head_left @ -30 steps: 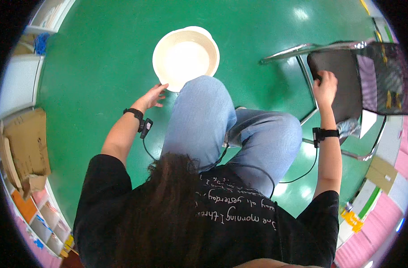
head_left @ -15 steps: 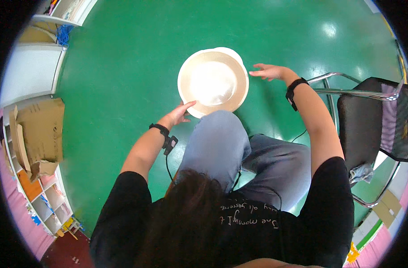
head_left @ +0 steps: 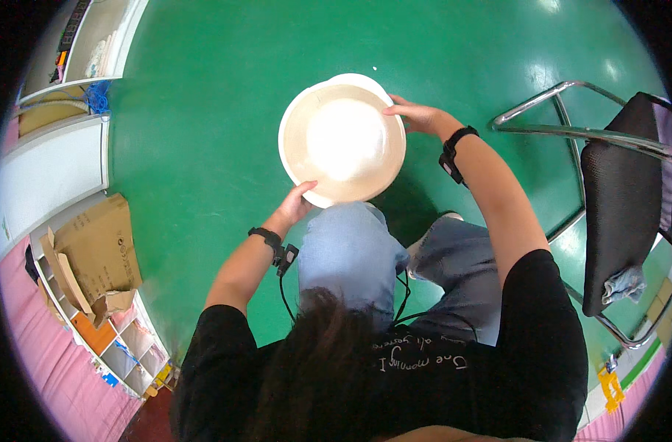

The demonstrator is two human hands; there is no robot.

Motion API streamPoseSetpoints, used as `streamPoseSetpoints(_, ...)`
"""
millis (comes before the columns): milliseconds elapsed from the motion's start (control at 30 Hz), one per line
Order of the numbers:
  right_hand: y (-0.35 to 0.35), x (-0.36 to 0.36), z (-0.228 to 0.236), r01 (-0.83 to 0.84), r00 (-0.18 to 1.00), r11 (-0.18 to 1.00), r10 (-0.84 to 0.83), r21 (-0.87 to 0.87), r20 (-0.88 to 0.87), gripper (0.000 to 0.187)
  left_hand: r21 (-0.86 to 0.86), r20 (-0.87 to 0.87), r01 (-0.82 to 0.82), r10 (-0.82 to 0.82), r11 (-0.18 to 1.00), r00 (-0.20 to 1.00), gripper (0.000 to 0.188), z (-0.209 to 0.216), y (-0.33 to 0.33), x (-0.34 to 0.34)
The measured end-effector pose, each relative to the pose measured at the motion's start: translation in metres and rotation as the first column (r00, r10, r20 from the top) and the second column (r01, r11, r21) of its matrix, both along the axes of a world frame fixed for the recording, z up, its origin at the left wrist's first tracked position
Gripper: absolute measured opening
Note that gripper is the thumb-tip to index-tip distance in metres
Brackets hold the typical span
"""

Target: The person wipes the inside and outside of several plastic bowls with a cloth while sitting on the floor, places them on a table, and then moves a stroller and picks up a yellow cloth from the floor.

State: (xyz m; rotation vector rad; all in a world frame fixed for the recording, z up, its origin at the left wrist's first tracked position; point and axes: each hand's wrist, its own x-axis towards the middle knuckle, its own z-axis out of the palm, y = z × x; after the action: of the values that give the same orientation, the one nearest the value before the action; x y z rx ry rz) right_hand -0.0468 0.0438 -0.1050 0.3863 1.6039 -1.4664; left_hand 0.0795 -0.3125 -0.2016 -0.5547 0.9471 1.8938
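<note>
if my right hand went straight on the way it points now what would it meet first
The cream basin; the right hand seems to grip its edge, though exact depth is unclear.

The right hand (head_left: 418, 118), at the black chair (head_left: 621, 210) a second ago and just short of the cream basin (head_left: 295, 147) half a second later, now clasps the rim. The left hand (head_left: 295, 206), earlier at the basin's outer edge, hooks its thumb over the rim.

A black T-shirt (head_left: 461, 398) tops blue jeans (head_left: 350, 258).
</note>
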Motion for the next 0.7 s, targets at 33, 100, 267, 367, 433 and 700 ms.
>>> streamPoseSetpoints(33, -0.006, 0.000, 0.007, -0.014, 1.000, 1.000, 0.014, 0.000, -0.004, 0.109, 0.017, 0.049, -0.042, 0.042, 0.999, 0.998, 0.054, -0.014, -0.005, 0.001)
streamPoseSetpoints(100, -0.016, 0.005, 0.015, -0.017, 1.000, 1.000, 0.017, 0.005, 0.006, 0.109, -0.026, 0.012, -0.089, 0.089, 0.996, 0.996, 0.054, -0.016, -0.009, 0.003)
streamPoseSetpoints(267, 0.001, 0.006, -0.022, 0.006, 0.999, 1.000, -0.006, -0.010, -0.042, 0.108, -0.104, -0.033, -0.150, 0.148, 0.983, 0.988, 0.053, -0.013, -0.006, -0.002)
streamPoseSetpoints(367, 0.014, 0.021, -0.016, 0.053, 0.995, 0.997, -0.058, -0.058, -0.076, 0.108, -0.217, -0.084, -0.163, 0.148, 0.963, 0.985, 0.062, 0.014, 0.011, 0.000)
streamPoseSetpoints(433, 0.010, 0.031, 0.000, 0.087, 0.989, 0.995, -0.093, -0.057, -0.112, 0.104, -0.196, -0.091, -0.231, 0.216, 0.953, 0.972, 0.066, 0.016, 0.011, 0.004)
streamPoseSetpoints(700, 0.016, 0.047, -0.009, 0.179, 0.969, 0.964, -0.208, -0.198, -0.136, 0.087, -0.078, -0.299, -0.329, 0.293, 0.941, 0.908, 0.088, 0.017, 0.004, 0.010)
